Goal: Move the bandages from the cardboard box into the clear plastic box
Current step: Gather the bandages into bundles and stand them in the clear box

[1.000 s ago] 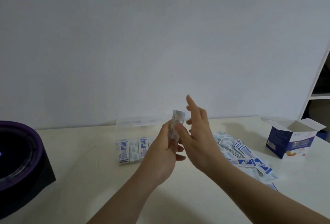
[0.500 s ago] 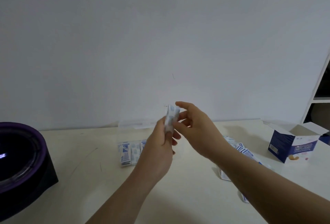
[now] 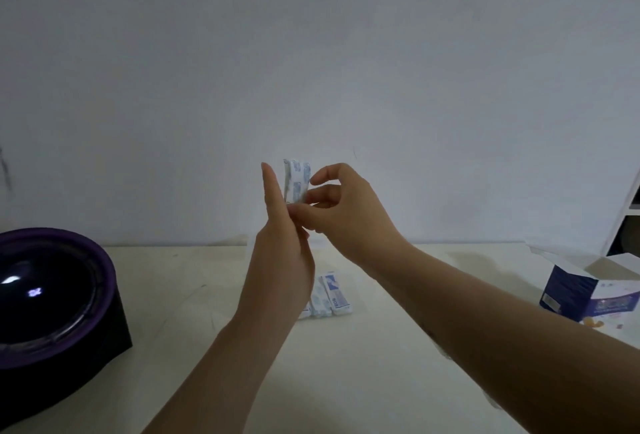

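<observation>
Right hand (image 3: 343, 208): thumb and fingertips pinch the right edge of a small stack of bandages (image 3: 297, 179), held upright, well above the table. A second ago this hand was flat and released beside the stack; half a second ago it closed on the top; now it has the grip.

Left hand (image 3: 284, 253): fingers straight, index upright along the stack's left edge, touching it. A second ago it was the one gripping the stack. Thumb hidden, so whether it holds on underneath is unclear. Reads as a hand-over, or a squaring-up of the stack between both hands.

The stack is also higher than it was, up against the wall in view.

Further off, on the table behind the left wrist: a row of bandages (image 3: 329, 295) standing on edge in the clear box (image 3: 242, 238), whose walls are hard to make out. Some are placed already.

Far right: cardboard box (image 3: 588, 291), flaps open, contents not visible. The loose pile seen earlier near it is now hidden behind the right forearm.

Judgement: stack tidied, ready to go down beside the row; task is partway.
</observation>
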Tool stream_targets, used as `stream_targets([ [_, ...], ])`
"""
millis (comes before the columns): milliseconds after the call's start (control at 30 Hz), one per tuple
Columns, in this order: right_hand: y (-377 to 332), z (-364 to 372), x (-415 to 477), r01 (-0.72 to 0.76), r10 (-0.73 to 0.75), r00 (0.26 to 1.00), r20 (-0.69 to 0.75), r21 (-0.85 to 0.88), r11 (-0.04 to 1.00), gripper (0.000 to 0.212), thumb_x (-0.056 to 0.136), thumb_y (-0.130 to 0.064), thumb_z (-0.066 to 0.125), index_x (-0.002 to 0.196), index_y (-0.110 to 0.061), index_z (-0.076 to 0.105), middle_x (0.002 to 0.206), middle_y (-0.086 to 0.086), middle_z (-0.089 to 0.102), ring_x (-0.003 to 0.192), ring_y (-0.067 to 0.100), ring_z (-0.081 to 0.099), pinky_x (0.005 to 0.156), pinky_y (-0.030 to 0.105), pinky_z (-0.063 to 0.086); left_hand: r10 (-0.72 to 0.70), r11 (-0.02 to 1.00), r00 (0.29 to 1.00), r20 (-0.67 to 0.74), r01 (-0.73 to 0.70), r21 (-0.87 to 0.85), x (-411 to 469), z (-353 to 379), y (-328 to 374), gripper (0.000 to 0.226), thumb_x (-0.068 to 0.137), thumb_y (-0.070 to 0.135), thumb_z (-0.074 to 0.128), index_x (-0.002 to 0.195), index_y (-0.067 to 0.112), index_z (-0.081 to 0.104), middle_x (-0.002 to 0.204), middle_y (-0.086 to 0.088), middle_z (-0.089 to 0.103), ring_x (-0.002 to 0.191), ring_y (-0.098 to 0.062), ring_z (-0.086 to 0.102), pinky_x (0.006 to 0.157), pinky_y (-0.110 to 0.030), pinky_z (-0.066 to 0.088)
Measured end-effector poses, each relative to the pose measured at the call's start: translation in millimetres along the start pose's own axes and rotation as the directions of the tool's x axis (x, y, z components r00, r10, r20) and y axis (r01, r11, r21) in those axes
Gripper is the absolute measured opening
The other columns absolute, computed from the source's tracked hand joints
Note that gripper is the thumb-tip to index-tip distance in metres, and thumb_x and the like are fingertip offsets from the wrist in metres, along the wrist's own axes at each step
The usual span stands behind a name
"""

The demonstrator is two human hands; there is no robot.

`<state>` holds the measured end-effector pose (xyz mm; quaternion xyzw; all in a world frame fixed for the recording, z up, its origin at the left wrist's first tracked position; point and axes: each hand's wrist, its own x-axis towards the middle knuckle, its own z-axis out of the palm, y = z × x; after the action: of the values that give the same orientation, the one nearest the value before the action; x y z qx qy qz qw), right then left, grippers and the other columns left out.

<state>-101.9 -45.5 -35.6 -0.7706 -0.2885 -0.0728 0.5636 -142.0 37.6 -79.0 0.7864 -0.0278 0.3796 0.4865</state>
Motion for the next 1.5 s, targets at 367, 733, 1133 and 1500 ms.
stream_targets([
  [367, 17.4, -17.4, 26.8, -0.075, 0.074, 0.996, 0.049, 0.006, 0.997, 0.021, 0.080, -0.008, 0.072, 0.082, -0.013, 0.052, 0.087, 0.009, 0.068, 0.060, 0.008, 0.058, 0.053, 0.014, 0.047, -0.157, 0.983, 0.973, 0.166, 0.170, -0.067, 29.5, -16.4, -27.6, 0.027, 0.098, 0.030, 0.043, 0.120, 0.025, 0.058, 0.109, 0.005, 0.066, 0.098, -0.009, 0.062, 0.089, -0.031, 0.052],
  [733, 68.0, -54.8, 51.2, -0.111, 0.111, 0.994, -0.008, -0.131, 0.985, 0.017, 0.083, -0.018, 0.070, 0.090, -0.018, 0.055, 0.086, -0.002, 0.068, 0.079, 0.016, 0.066, 0.068, 0.026, 0.056, -0.358, 0.929, 0.829, 0.430, 0.268, 0.256, 99.2, 19.5, -24.6, 0.009, 0.089, 0.024, 0.064, 0.090, 0.016, 0.067, 0.083, 0.003, 0.067, 0.074, -0.007, 0.060, 0.069, -0.023, 0.051],
  [1133, 124.2, -66.3, 39.4, -0.070, 0.201, 0.961, 0.190, -0.538, 0.840, 0.028, 0.090, -0.030, 0.059, 0.115, -0.018, 0.062, 0.124, 0.000, 0.056, 0.114, 0.013, 0.051, 0.090, 0.020, 0.037, -0.760, 0.644, 0.448, 0.471, 0.621, 0.447, 95.4, 90.8, -79.9, 0.018, 0.081, 0.003, 0.070, 0.096, -0.005, 0.066, 0.068, -0.009, 0.065, 0.061, -0.014, 0.062, 0.064, -0.023, 0.052],
  [1500, 132.1, -68.4, 38.5, -0.058, 0.172, 0.967, 0.189, -0.492, 0.869, 0.028, 0.091, -0.023, 0.058, 0.118, -0.017, 0.061, 0.126, -0.001, 0.055, 0.112, 0.015, 0.053, 0.085, 0.018, 0.036, -0.780, 0.566, 0.469, 0.415, 0.246, 0.787, 93.4, 121.8, -93.6, 0.028, 0.078, 0.022, 0.066, 0.098, 0.002, 0.068, 0.089, -0.008, 0.059, 0.090, -0.025, 0.065, 0.087, -0.029, 0.052],
])
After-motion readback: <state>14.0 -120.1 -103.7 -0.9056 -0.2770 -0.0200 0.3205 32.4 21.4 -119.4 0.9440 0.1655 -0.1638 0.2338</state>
